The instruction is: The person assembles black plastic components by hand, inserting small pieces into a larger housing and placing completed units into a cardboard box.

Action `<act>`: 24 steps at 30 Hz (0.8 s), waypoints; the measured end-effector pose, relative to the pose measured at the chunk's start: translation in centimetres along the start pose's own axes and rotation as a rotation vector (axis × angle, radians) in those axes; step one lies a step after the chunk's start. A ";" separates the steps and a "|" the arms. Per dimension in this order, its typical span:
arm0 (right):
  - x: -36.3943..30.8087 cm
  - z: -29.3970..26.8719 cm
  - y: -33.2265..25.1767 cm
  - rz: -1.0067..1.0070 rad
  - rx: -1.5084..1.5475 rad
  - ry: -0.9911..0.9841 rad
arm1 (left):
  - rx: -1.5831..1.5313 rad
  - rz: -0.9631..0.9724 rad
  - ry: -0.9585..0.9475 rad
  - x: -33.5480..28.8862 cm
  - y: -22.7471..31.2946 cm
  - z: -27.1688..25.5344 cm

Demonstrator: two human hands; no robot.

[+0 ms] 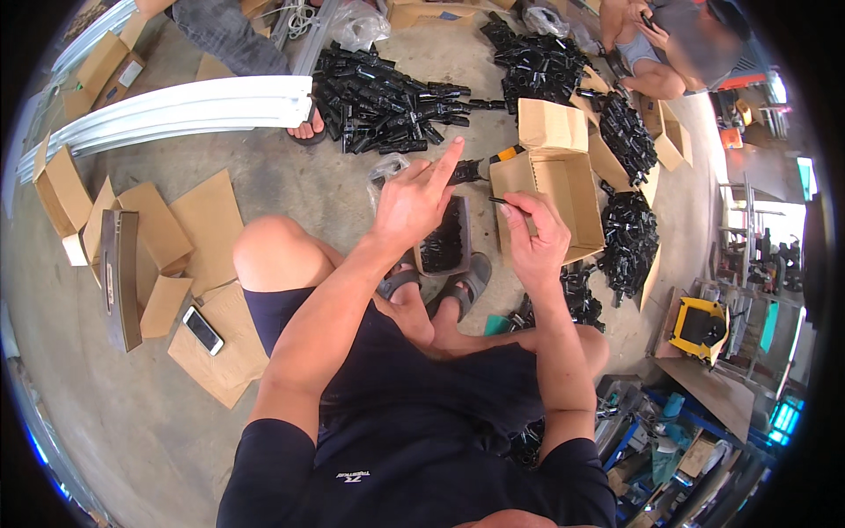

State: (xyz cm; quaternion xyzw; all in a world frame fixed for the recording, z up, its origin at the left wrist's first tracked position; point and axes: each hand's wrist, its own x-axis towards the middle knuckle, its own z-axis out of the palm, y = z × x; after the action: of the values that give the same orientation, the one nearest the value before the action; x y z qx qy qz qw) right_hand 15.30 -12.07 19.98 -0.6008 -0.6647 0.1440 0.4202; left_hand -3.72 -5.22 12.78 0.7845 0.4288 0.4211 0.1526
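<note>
My left hand (411, 204) is closed with its index finger stretched out. From behind its fingers sticks a black plastic part (468, 171), which it appears to grip. Off to the right, my right hand (539, 233) pinches a small thin black piece (498, 201) between thumb and fingers. Below and between the hands, a tub (466, 231) full of small black pieces stands on the floor by my feet. An open cardboard box (572, 198) sits just beyond my right hand, which covers part of it.
Heaps of black plastic parts (374, 97) lie ahead, with another pile (629, 242) to the right. White metal profiles (202, 104) extend at the left. A phone (203, 331) rests on flattened cardboard (207, 365). One person (664, 53) crouches far right; another person's leg (224, 35) shows far left.
</note>
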 end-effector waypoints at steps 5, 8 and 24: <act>3.1 0.0 -1.5 -0.382 -0.259 -0.121 | -0.038 0.026 -0.001 -0.3 1.0 -0.6; 3.6 0.7 -1.7 -0.506 -0.400 -0.166 | -0.041 0.042 0.018 -0.7 1.3 -0.9; 3.4 3.0 -1.8 -0.551 -0.685 -0.138 | -0.067 0.001 -0.021 -1.2 1.5 -1.5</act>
State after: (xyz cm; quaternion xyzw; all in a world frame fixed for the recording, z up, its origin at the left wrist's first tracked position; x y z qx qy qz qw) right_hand 12.11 -8.45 20.72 -0.4945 -0.8359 -0.1622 0.1745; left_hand -4.41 -7.24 13.95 0.7835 0.4124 0.4272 0.1832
